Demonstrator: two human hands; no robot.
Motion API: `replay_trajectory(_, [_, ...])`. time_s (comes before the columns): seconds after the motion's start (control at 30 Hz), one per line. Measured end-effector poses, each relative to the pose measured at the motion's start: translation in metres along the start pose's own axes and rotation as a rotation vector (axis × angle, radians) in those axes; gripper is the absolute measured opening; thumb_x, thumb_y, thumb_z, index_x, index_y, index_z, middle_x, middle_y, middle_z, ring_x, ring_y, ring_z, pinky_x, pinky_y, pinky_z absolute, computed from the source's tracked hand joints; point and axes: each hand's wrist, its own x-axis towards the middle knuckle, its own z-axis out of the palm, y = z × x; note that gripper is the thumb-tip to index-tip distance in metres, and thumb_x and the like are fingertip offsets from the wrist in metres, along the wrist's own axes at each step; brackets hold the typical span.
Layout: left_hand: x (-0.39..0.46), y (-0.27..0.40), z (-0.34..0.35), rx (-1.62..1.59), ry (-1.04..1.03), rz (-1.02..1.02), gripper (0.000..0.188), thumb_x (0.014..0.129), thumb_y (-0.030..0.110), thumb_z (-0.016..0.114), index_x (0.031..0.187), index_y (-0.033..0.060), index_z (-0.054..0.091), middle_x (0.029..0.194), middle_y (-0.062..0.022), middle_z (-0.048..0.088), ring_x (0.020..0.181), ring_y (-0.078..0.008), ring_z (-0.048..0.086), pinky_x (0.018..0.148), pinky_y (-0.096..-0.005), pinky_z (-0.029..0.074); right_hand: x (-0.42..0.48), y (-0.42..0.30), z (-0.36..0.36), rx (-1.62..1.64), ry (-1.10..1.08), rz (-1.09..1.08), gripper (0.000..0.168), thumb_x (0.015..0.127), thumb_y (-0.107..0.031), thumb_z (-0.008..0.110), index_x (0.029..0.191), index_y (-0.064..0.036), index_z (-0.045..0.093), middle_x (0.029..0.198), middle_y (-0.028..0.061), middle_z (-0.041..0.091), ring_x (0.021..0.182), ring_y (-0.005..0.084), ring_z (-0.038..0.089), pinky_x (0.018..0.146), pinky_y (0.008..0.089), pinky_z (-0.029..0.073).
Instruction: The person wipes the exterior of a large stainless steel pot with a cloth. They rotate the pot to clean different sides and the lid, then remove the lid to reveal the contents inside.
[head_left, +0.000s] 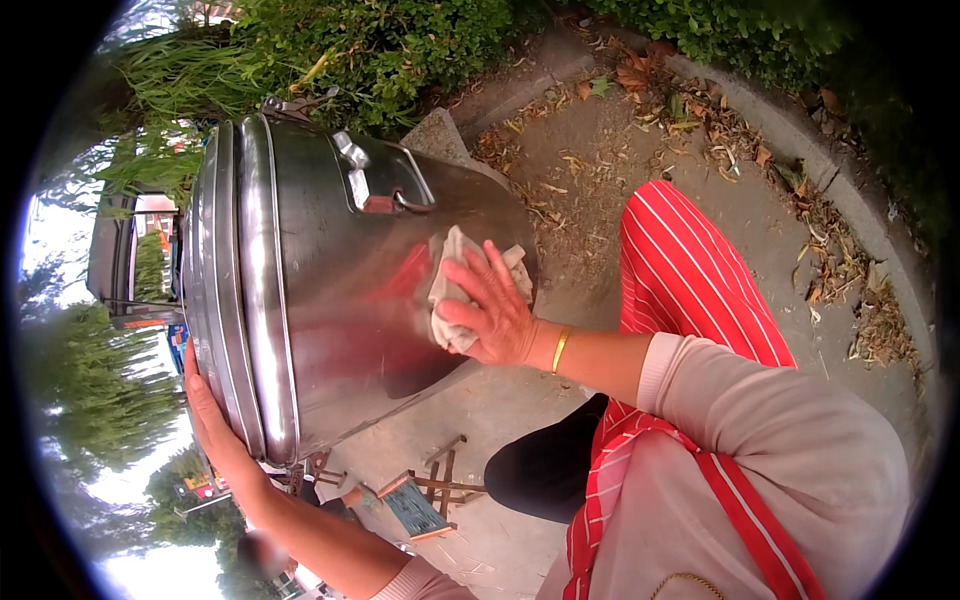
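A large stainless-steel insulated barrel (360, 285) with a lid (225, 285) fills the left and centre; the view is rolled sideways, with sky at the left. My right hand (487, 304) presses a crumpled pale cloth (450, 285) flat against the lower barrel wall, fingers spread over it. Along the lid's rim rests my left hand (214, 420), its fingertips partly hidden past the edge. A metal carrying handle (420, 180) and a clasp (352, 154) are fixed to the barrel's side. Another latch (289, 109) sits near the lid seam.
A folding stool (416, 504) stands on the pavement (585, 172) behind the barrel. Dry leaves (637, 71) lie along a curved concrete kerb (832, 172), with green shrubs (390, 52) beyond. A red striped apron (690, 277) covers my knee. A blurred person (262, 553) is in the background.
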Motion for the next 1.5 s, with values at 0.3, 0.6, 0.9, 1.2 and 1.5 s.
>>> replay_trajectory(0.3, [0.017, -0.003, -0.004, 0.065, -0.034, 0.063, 0.063, 0.108, 0.045, 0.033, 0.152, 0.0, 0.042, 0.155, -0.0138, 0.042, 0.143, -0.0245, 0.036, 0.119, -0.036, 0.022, -0.059, 0.134, -0.011, 0.016, 0.383, 1.164, 0.03, 0.1, -0.02, 0.055, 0.125, -0.005, 0.056, 0.119, 0.0226, 0.061, 0.116, 0.0395, 0.056, 0.101, 0.047, 0.041])
replay_trajectory(0.6, [0.013, 0.005, 0.003, 0.03, 0.013, -0.035, 0.065, 0.107, 0.051, 0.036, 0.153, 0.0066, 0.044, 0.154, -0.0128, 0.044, 0.14, -0.0252, 0.042, 0.117, -0.0374, 0.029, -0.028, 0.008, -0.019, 0.168, -0.193, -0.341, 0.036, 0.08, -0.019, 0.073, 0.113, -0.028, 0.063, 0.127, 0.0054, 0.048, 0.112, 0.0308, 0.049, 0.099, 0.0431, 0.043])
replay_trajectory(0.9, [0.011, 0.003, 0.004, 0.002, 0.019, -0.051, 0.066, 0.106, 0.052, 0.037, 0.153, 0.0061, 0.043, 0.155, -0.0124, 0.043, 0.141, -0.0255, 0.04, 0.117, -0.0378, 0.028, -0.106, 0.112, -0.044, -0.14, 0.25, 0.93, 0.026, 0.088, -0.003, 0.065, 0.111, -0.01, 0.055, 0.117, 0.0151, 0.051, 0.107, 0.0389, 0.054, 0.092, 0.0434, 0.047])
replay_trajectory(1.2, [0.02, -0.014, -0.006, 0.063, -0.008, 0.092, 0.063, 0.107, 0.045, 0.037, 0.148, -0.0018, 0.047, 0.156, -0.0152, 0.043, 0.146, -0.0252, 0.035, 0.12, -0.0353, 0.02, -0.093, 0.044, -0.042, 0.177, -0.149, 0.829, 0.019, 0.09, -0.002, 0.065, 0.104, -0.005, 0.052, 0.109, 0.0164, 0.053, 0.1, 0.038, 0.057, 0.086, 0.0444, 0.047])
replay_trajectory(1.5, [0.008, 0.005, 0.003, 0.004, -0.043, 0.017, 0.061, 0.107, 0.048, 0.037, 0.148, 0.006, 0.05, 0.15, -0.012, 0.049, 0.137, -0.0225, 0.044, 0.116, -0.0335, 0.028, -0.065, 0.035, -0.041, 0.087, -0.024, 0.935, 0.021, 0.092, -0.015, 0.065, 0.105, -0.004, 0.052, 0.11, 0.0203, 0.053, 0.098, 0.0429, 0.059, 0.084, 0.0477, 0.049])
